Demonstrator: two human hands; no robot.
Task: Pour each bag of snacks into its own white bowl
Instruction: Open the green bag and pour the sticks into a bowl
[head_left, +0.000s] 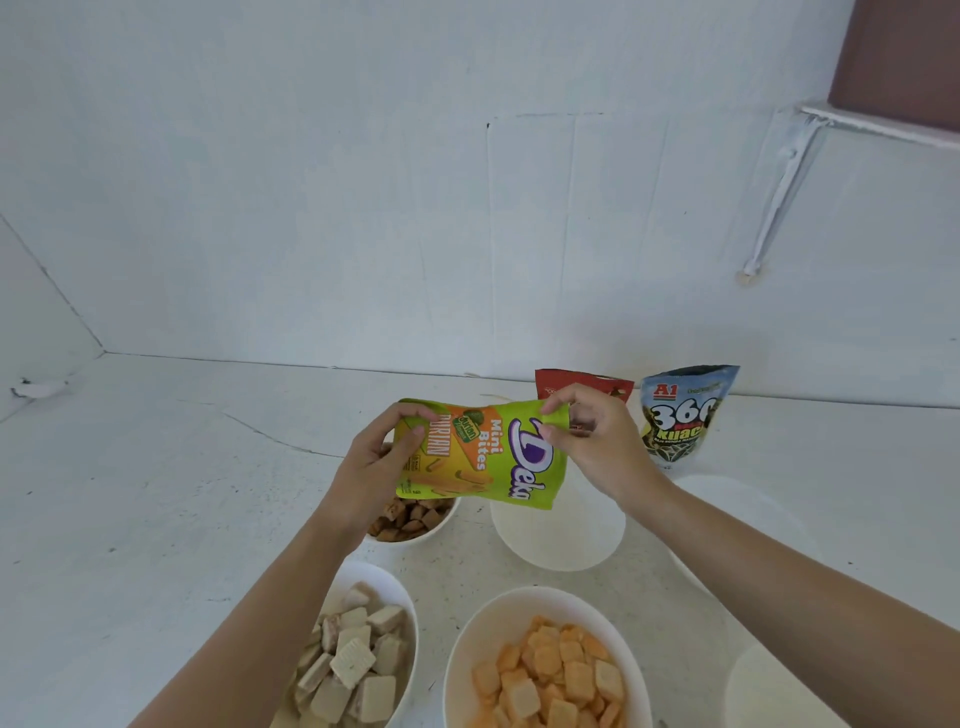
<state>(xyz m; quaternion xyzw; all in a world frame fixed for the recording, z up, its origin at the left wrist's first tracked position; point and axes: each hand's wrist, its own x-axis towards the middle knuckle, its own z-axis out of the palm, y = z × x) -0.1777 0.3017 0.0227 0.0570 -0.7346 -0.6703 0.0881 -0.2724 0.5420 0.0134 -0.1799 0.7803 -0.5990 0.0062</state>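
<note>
I hold a green and yellow Deka Mini Bites bag (480, 454) sideways above the table. My left hand (382, 457) grips its bottom end and my right hand (592, 441) pinches its top edge. An empty white bowl (558, 535) sits just below the bag's right end. A bowl of brown snacks (410, 519) lies partly hidden under my left hand. Closer to me stand a bowl of pale wafer squares (358, 654) and a bowl of orange crackers (545, 670).
A red bag (582, 387) and a blue and black "360" bag (680, 413) stand upright against the back wall. Two more white bowls sit at the right (748, 525) and lower right (779, 691). The white table (156, 493) meets walls behind and at left.
</note>
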